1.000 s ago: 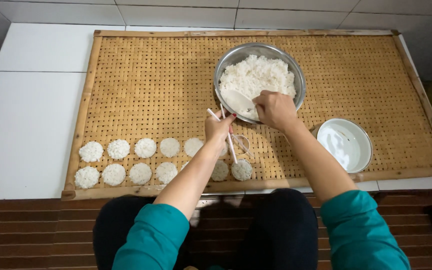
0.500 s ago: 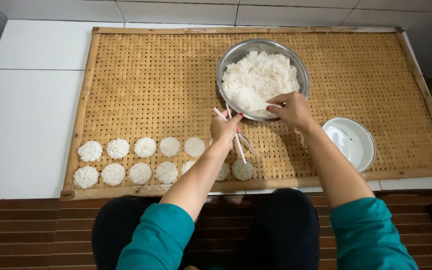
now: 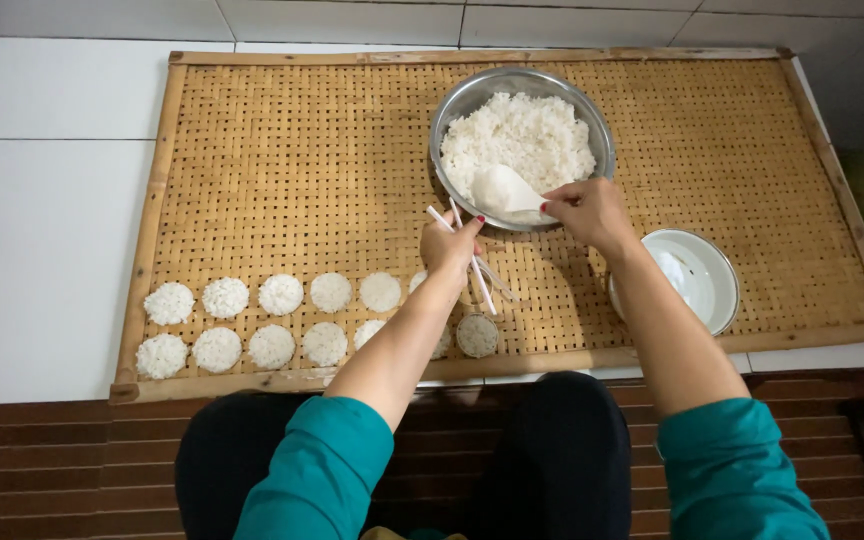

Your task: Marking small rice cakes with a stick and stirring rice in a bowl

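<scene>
Head view: hands at bowl rim — mat left open.

We found no packages, labels, signs or screens anywhere in view.
</scene>
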